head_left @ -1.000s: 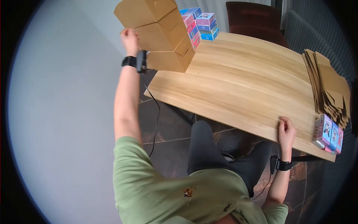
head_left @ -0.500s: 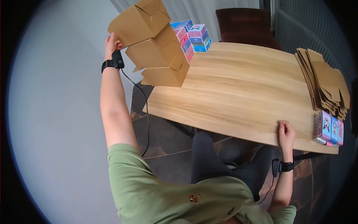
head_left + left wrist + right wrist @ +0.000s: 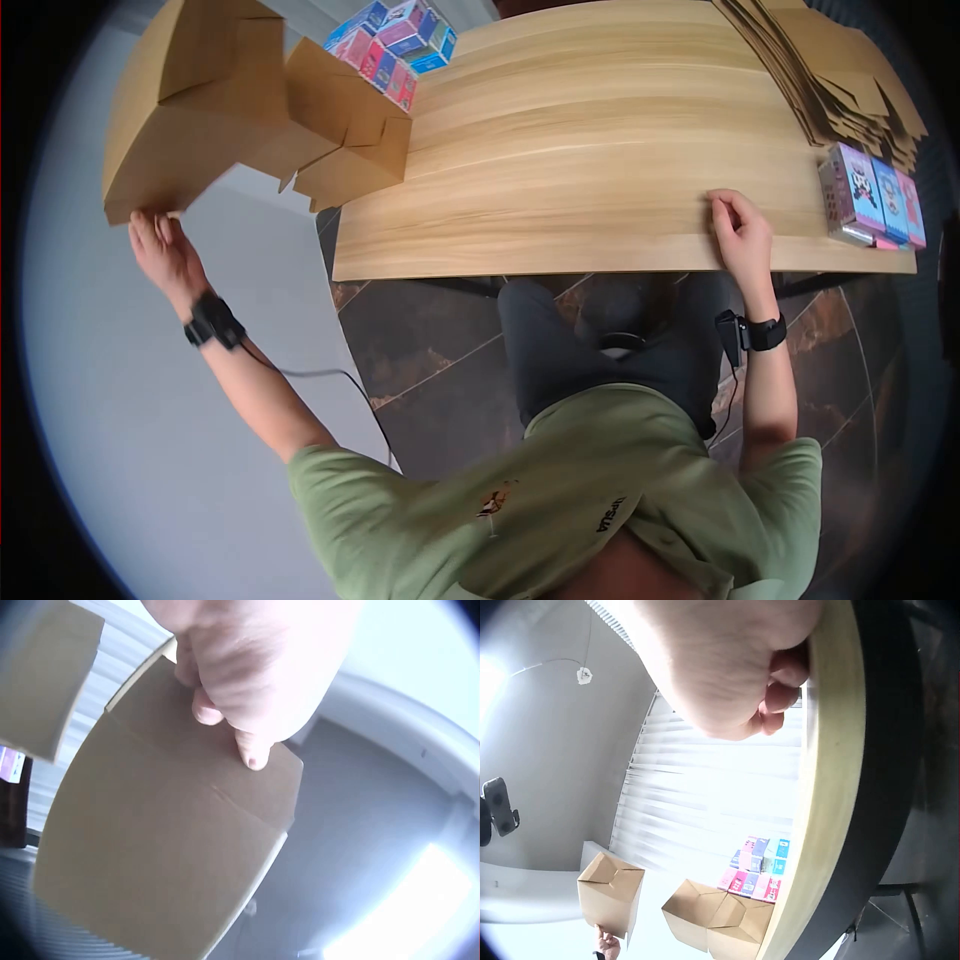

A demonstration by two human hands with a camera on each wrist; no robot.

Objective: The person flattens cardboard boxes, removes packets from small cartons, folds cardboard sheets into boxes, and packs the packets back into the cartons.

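My left hand (image 3: 170, 260) pinches the lower edge of an open brown cardboard box (image 3: 205, 120) at the upper left. The left wrist view shows my fingertips on a flap of this box (image 3: 157, 817). Seen from the right wrist, the held box (image 3: 607, 900) is apart from two other brown boxes (image 3: 705, 922), which are stacked on the table's left end. My right hand (image 3: 743, 240) rests at the table's front edge with its fingers loosely curled, holding nothing.
Small colourful boxes (image 3: 385, 60) are piled behind the stacked brown boxes. Flattened cardboard (image 3: 840, 75) lies at the table's (image 3: 560, 150) right end, with several small colourful boxes (image 3: 870, 200) in front of it. A cable (image 3: 345, 373) hangs from my left wrist.
My left hand has moved left and toward my body, carrying the top box away from the stack. The head view has shifted; my right hand stays on the table edge.
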